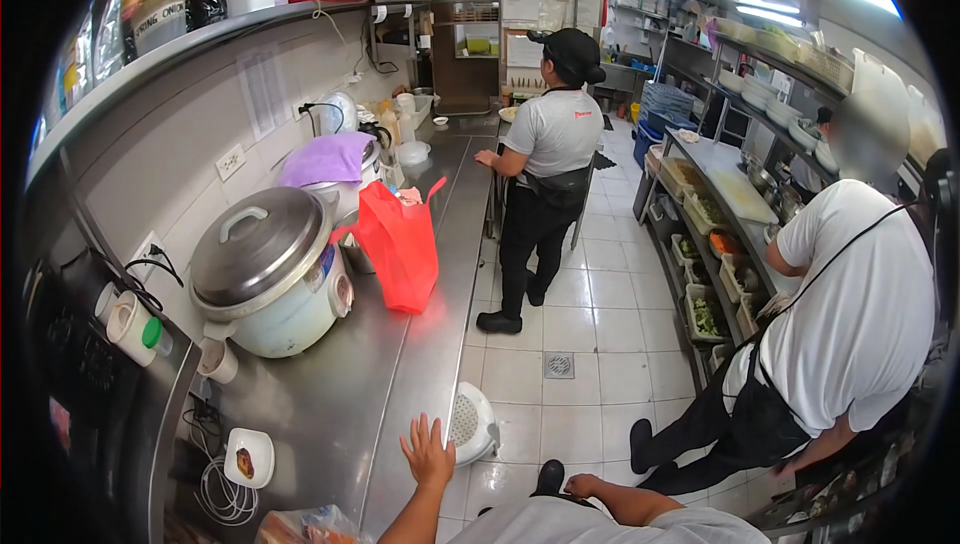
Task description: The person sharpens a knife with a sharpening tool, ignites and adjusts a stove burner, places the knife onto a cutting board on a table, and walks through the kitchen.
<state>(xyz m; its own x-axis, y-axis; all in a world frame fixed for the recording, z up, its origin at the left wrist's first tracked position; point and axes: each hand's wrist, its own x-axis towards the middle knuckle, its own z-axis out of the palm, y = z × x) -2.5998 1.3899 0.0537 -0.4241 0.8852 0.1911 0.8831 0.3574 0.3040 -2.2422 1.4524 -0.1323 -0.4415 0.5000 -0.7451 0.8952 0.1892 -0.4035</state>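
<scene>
My left hand [428,452] rests at the edge of the steel counter [350,384], fingers spread and nothing in it. My right hand [582,485] is low in front of my body with its fingers curled; whether it holds anything is hidden. Beyond my left hand, a red bag [398,249] stands on the counter beside a large rice cooker [268,274] with its lid on. Nearer me on the left lies a small white dish [249,458] with a brown piece of food. A clear plastic bag [315,526] sits at the counter's near end.
A white stool [470,424] stands against the counter. One person [560,134] stands at the counter farther ahead; another [840,294] bends at the right by shelves of vegetable trays [706,314]. A floor drain [559,365] lies in the tiled aisle.
</scene>
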